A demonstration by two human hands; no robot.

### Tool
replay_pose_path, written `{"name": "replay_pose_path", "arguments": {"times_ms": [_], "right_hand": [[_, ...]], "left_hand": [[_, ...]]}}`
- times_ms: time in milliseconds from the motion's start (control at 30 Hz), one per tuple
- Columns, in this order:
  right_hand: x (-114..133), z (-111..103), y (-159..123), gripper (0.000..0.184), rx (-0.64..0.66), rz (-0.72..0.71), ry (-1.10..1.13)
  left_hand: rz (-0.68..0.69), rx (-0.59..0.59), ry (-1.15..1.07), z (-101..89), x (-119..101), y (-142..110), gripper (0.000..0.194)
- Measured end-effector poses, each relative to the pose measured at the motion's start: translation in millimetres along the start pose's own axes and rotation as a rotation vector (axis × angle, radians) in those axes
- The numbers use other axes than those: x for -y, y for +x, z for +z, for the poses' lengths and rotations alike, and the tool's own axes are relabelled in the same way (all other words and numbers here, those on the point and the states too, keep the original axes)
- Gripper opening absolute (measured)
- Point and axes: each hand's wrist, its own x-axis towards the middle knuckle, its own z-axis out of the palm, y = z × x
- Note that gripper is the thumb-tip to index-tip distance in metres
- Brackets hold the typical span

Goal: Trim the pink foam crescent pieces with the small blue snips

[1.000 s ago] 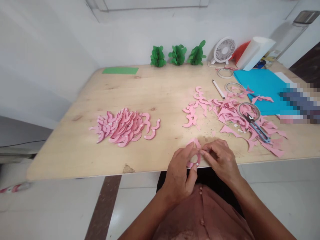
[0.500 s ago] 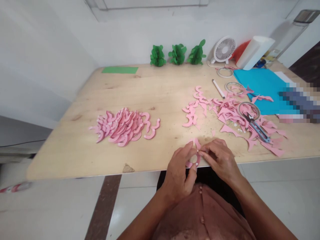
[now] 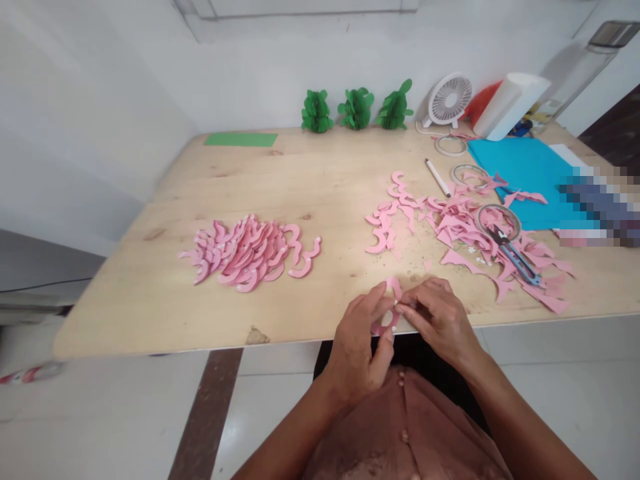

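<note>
My left hand [image 3: 361,347] pinches a pink curved paper piece [image 3: 390,313] at the near edge of the wooden table [image 3: 280,193]. My right hand [image 3: 440,320] is closed too, its fingertips pressed on the same piece from the right. A neat pile of finished pink curved pieces [image 3: 247,253] lies to the left. Loose pink cutouts and scraps [image 3: 450,227] spread out to the right of my hands.
Scissors [image 3: 513,252] lie on the scraps beside tape rings [image 3: 495,217]. A blue sheet [image 3: 525,173], white pen [image 3: 437,177], small fan [image 3: 449,100], white roll [image 3: 507,103], three green paper trees [image 3: 356,110] and a green sheet [image 3: 241,140] sit farther back.
Both hands stayed at the table edge; the fingers shifted slightly on the pink piece.
</note>
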Motion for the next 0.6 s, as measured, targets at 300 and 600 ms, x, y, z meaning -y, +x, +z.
{"name": "replay_pose_path", "arguments": {"times_ms": [300,600], "right_hand": [[-2.7,3.4,-2.5,0.018,-0.028,-0.028,-0.033],[-0.4,-8.3,-2.4,0.013,0.029,0.069,0.13]], "left_hand": [[-0.007,-0.011,0.022,-0.7,-1.5,1.0,0.053],[0.0,-0.028,0.034,0.1,-1.1,0.3,0.057]]}}
